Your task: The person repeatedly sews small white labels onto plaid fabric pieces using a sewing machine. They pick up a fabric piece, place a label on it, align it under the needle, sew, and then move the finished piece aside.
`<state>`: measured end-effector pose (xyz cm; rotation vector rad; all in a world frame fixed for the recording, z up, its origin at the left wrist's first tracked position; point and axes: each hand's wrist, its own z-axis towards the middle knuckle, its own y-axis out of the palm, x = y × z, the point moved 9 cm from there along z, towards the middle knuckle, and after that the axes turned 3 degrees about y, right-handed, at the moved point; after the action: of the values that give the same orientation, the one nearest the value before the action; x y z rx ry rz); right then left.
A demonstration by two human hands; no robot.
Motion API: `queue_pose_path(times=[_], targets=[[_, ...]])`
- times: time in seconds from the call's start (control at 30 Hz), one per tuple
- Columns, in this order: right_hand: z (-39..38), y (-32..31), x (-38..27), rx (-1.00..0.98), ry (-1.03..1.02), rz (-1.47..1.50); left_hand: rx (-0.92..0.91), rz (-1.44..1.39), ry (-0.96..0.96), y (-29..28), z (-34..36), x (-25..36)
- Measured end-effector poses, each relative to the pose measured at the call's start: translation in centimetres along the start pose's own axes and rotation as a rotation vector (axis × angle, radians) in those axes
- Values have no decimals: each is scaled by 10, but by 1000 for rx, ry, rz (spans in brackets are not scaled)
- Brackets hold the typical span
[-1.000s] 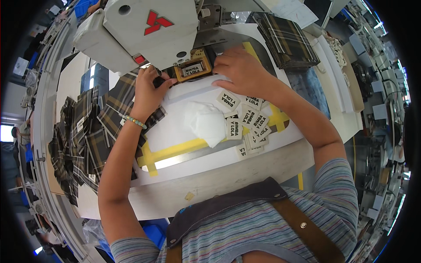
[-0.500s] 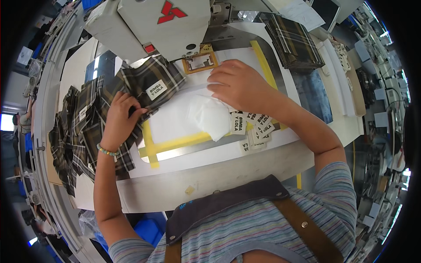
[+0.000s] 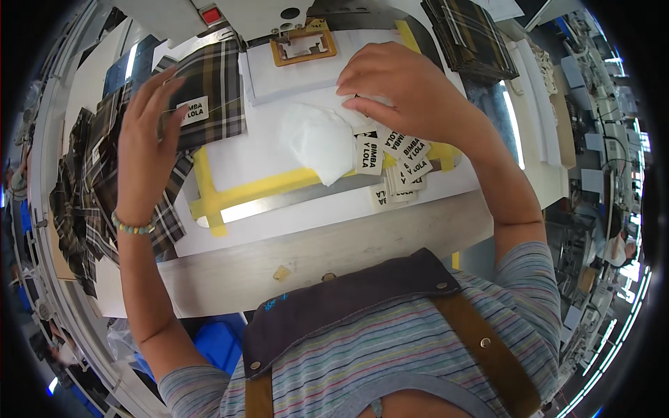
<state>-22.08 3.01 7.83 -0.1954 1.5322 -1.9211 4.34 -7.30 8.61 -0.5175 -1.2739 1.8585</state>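
My left hand [image 3: 148, 150], with a beaded bracelet at the wrist, is raised beside a plaid fabric piece [image 3: 217, 76]. Its fingers are stretched and apart. A cream label [image 3: 193, 110] lies on that piece, close to my fingertips. My right hand [image 3: 408, 83] hovers over the white work surface, thumb parted from bent fingers, with nothing visible in it. Below it several loose cream labels [image 3: 411, 167] lie overlapping. A crumpled white sheet [image 3: 320, 143] rests left of them. Beyond stands an industrial sewing machine [image 3: 261, 15] with a brass-coloured clamp frame [image 3: 303, 49].
Crumpled plaid pieces [image 3: 104, 174] pile up at the left edge. A stack of folded plaid fabric [image 3: 474, 42] sits at the back right. Yellow tape [image 3: 268, 182] borders the white surface. A blue bin [image 3: 219, 345] is below the table's front edge.
The whole view has shifted. My left hand has come off the labelled plaid piece, which now lies flatter. My right thumb has come into sight, apart from the fingers.
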Motion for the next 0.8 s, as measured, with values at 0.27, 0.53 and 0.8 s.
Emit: queue_pose_path(times=[0.27, 0.53, 0.8], targets=[[14, 50, -12, -308, 144, 223, -145, 169, -46, 88, -12, -46], [17, 61, 5, -236, 248, 500, -93, 291, -93, 69, -28, -75], [16, 54, 17, -85, 159, 555, -222, -710, -136, 55, 24, 88]])
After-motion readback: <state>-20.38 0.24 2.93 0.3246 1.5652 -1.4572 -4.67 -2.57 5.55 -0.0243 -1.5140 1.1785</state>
